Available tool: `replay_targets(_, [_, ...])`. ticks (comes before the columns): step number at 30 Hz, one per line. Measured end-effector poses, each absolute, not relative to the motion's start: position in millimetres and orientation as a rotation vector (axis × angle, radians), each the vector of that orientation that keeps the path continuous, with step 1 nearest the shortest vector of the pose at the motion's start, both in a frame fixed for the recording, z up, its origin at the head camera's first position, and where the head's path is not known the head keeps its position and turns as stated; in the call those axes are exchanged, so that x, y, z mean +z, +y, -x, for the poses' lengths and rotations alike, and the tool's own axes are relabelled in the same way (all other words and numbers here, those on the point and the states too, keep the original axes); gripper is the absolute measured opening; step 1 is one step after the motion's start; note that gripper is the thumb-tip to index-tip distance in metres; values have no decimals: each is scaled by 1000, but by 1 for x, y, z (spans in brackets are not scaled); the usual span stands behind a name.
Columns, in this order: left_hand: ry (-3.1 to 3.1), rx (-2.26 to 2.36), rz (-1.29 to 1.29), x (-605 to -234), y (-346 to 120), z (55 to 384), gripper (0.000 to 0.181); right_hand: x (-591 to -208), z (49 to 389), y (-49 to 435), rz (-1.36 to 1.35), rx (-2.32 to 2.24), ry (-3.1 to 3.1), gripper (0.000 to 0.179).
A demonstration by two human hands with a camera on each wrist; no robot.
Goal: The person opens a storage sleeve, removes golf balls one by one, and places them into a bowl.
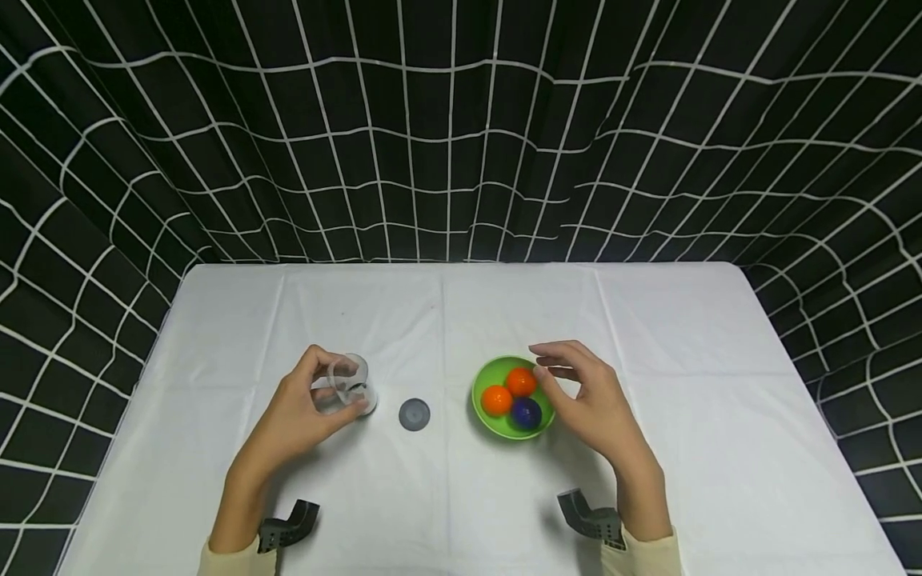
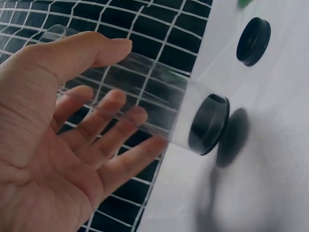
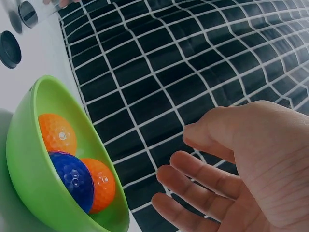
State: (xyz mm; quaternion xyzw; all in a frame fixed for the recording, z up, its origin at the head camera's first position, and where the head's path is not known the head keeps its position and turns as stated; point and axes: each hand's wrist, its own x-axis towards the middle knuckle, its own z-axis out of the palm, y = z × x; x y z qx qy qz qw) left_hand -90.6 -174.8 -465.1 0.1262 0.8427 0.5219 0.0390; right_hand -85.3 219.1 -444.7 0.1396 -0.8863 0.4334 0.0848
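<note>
My left hand (image 1: 298, 408) holds a clear plastic tube (image 2: 161, 92) between thumb and fingers. Its lower end wears a dark cap (image 2: 210, 124), close over the white cloth, and its upper end looks uncapped. To the right of the tube lies a loose grey cap (image 1: 414, 414). Farther right stands a green bowl (image 1: 492, 374). Inside it are two orange golf balls (image 1: 497, 400) and a dark blue golf ball (image 1: 526, 413), all dimpled. Over the bowl's right rim hovers my right hand (image 1: 591, 396), fingers loosely bent and nothing in them.
A white cloth (image 1: 446, 496) covers the table, with light creases running across it. Black curtain with a white grid (image 1: 450, 160) rises behind the table's far edge and along both sides. Each wrist carries a dark camera mount (image 1: 288, 524).
</note>
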Motion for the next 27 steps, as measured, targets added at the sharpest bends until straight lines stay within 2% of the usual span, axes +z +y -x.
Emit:
replay_targets(7, [2524,1573,-320,-470,-181,90,49,-444,87,220,-428,1273,-2666,25])
replay_targets(16, [2444,1621,-385,-479,-180,93,54,-439,86,236,-337,1271,-2640,25])
replay_targets(19, [2471,1556,-387,-478,-181,93,71,-437,87,238,-355,1255,-2636,25])
replay_targets(23, [2534,1407,-397,-475,-187,91,105,-436,89,244,-376,1213,-2618,24])
replay_targets(25, [2576,1329,-403,-472,-193,90,110,-435,90,250,-383,1185,-2598,26])
replay_targets(27, [2623,1251,-414,-467,-199,88,107,-435,91,256,-386,1138,-2584,27])
